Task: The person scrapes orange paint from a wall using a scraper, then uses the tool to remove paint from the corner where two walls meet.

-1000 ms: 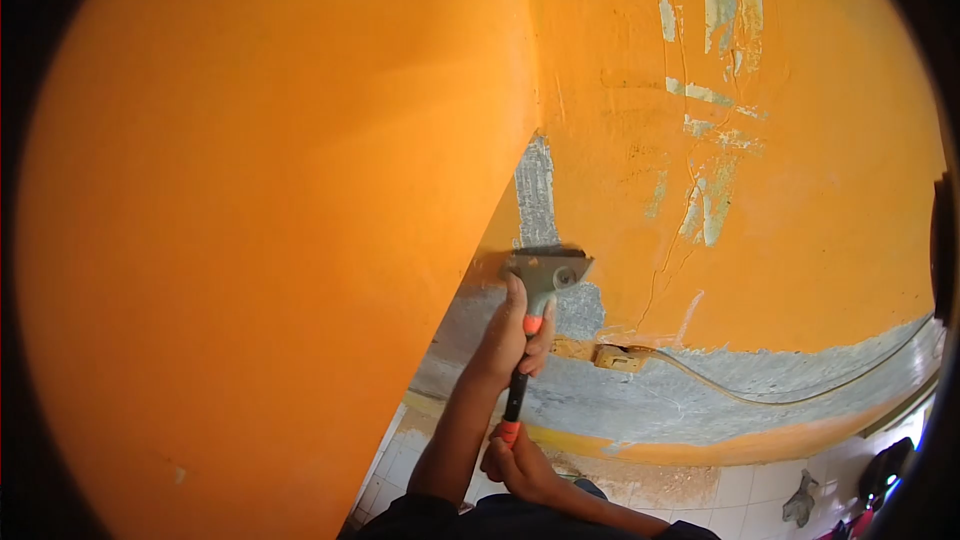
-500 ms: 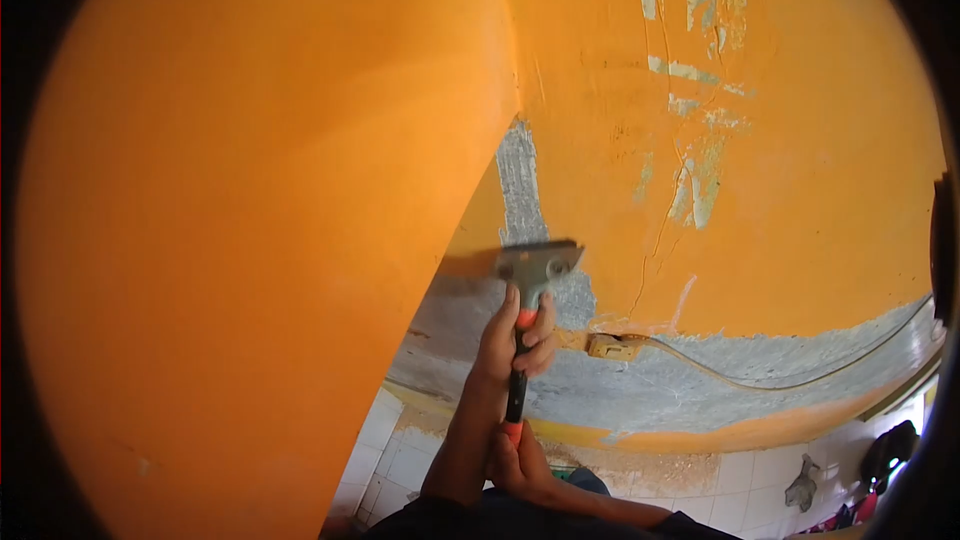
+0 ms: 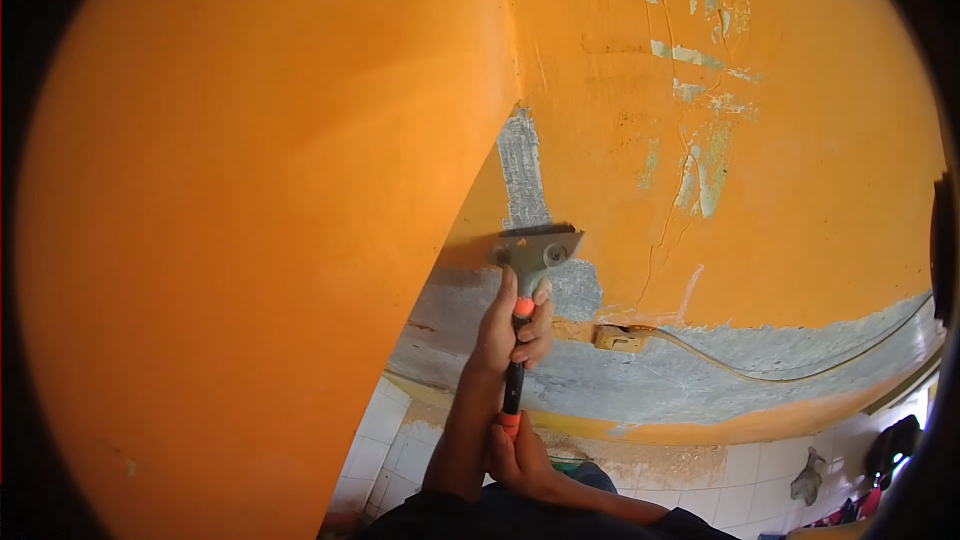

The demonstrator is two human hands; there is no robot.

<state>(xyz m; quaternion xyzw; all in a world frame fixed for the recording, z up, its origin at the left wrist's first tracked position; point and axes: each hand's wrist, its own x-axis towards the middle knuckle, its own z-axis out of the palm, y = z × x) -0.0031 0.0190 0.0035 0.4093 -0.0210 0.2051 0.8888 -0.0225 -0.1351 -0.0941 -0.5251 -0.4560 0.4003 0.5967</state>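
A long-handled scraper (image 3: 535, 247) with a wide flat blade and a black and orange handle is held upright in the view, its blade against the orange wall (image 3: 800, 190). My left hand (image 3: 515, 325) is closed round the upper handle just under the head, with the thumb along the left side. Lower down, my right hand (image 3: 520, 455) is closed round the orange end of the handle. A grey scraped strip (image 3: 522, 175) runs above the blade, and a bare grey patch (image 3: 577, 290) shows beside the head at right.
An orange wall face (image 3: 250, 240) with a slanting edge fills the left. A yellowish electrical box (image 3: 620, 338) with a cable (image 3: 740, 372) sits right of my hands. Cracks and peeled patches (image 3: 705, 180) mark the upper wall. White tiles (image 3: 700, 505) line the lower part.
The scraper and both hands have shifted slightly upward in the view, as has the wall behind them. Both hands keep the same hold.
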